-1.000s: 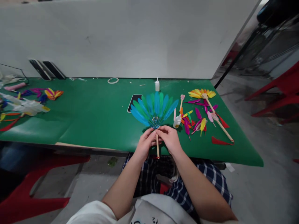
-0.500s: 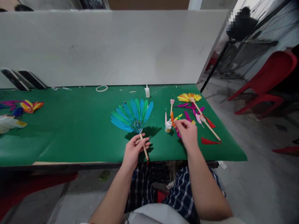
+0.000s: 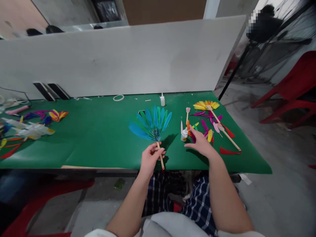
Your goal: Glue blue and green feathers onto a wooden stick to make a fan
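Observation:
My left hand (image 3: 151, 157) is closed around the wooden handle of a blue and green feather fan (image 3: 153, 123), holding it tilted above the green table near its front edge. My right hand (image 3: 201, 143) has its thumb and fingers apart, just right of a small white glue bottle (image 3: 184, 134); whether a fingertip touches the bottle is unclear. Loose magenta feathers (image 3: 204, 125) and orange and yellow ones lie beyond that hand. A yellow feather fan (image 3: 206, 105) with a wooden handle rests at the right, near a red tassel (image 3: 230, 150).
A second glue bottle (image 3: 162, 99) and a white ring (image 3: 118, 97) stand by the white partition (image 3: 148, 62). More feathers and plastic-wrapped items (image 3: 34, 130) lie at the far left of the green table (image 3: 98, 138). Red chairs (image 3: 288, 89) are on the floor.
My right hand has opened from a pinch beside the glue bottle, its thumb and fingers now spread. The left hand still holds the blue and green fan. The view has shifted left.

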Tool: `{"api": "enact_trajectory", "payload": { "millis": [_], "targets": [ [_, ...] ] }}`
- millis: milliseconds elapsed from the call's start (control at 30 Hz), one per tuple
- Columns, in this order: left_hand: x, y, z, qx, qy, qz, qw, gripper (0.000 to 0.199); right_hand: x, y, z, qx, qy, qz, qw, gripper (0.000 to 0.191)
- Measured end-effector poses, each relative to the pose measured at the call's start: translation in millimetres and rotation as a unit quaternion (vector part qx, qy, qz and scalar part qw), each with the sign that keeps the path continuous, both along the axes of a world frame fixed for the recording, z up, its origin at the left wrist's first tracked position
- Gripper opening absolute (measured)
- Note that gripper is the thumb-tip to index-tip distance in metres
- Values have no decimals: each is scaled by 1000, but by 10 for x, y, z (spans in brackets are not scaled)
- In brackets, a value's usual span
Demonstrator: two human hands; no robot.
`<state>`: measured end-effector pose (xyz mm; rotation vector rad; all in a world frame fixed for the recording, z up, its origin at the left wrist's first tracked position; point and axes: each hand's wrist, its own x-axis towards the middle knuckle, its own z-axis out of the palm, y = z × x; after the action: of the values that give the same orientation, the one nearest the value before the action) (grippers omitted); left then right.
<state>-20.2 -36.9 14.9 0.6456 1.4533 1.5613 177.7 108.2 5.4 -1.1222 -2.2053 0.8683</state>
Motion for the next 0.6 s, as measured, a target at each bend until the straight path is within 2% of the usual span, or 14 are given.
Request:
{"api": "enact_trajectory", "payload": {
  "millis": [67, 100, 167, 233, 300, 367, 467, 600],
  "targets": [
    [-17, -34, 44, -1, -7, -7, 1000, 40, 230, -28, 23, -28, 19, 25, 999, 79],
    [-24, -50, 65, -1, -13, -11, 1000, 40, 356, -44, 22, -43, 38, -3, 998, 70],
    [-29, -75, 100, 0, -26, -24, 999, 40, 585, -87, 4, -78, 98, -121, 985, 53],
    [-19, -93, 126, -2, -40, -44, 998, 41, 733, -153, -7, -80, 140, -236, 958, 44],
    [2, -106, 145, -5, -53, -65, 996, 42, 777, -238, 19, -78, 178, -303, 933, 40],
    [24, -118, 160, -6, -62, -80, 995, 42, 726, -327, 77, -86, 216, -312, 921, 37],
    [38, -146, 188, -1, -67, -98, 993, 40, 553, -438, 161, -107, 242, -281, 923, 34],
    [15, -186, 239, 29, -87, -133, 987, 38, 366, -595, 100, -141, 256, -263, 920, 32]
  ]
}}
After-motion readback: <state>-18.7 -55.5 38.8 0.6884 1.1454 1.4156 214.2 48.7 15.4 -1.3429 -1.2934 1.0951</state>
